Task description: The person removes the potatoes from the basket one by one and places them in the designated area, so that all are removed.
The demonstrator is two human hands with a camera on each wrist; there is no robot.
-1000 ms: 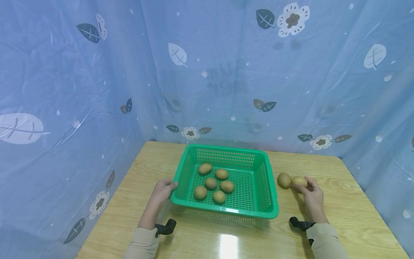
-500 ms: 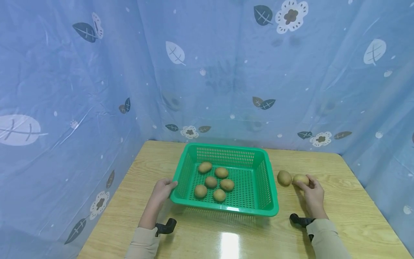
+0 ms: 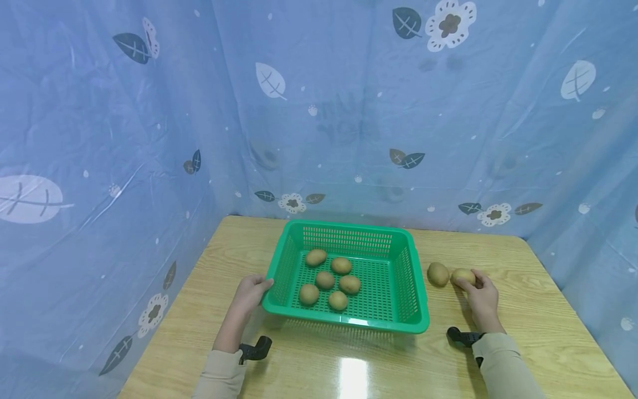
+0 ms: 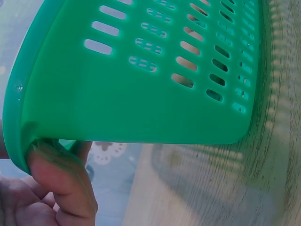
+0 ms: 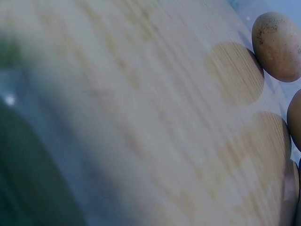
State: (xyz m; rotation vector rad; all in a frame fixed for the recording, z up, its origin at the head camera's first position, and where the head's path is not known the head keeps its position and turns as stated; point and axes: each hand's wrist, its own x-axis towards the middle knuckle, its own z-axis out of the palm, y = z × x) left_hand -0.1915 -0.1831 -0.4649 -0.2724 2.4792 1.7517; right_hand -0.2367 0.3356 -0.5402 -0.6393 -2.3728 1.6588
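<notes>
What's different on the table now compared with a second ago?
Very little. The right hand and the held potato seem to have shifted slightly right, leaving the loose potato a touch farther off. Nothing was visibly taken hold of or let go. The left hand stays on the basket, and the six potatoes inside lie as before.

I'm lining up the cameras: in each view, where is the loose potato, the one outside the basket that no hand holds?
Head: the loose potato is right of the basket, beside the held potato in the right hand.
Left wrist: not seen.
Right wrist: upper right edge, partly cut off.
Shared landmark: the table, visible in all three.
</notes>
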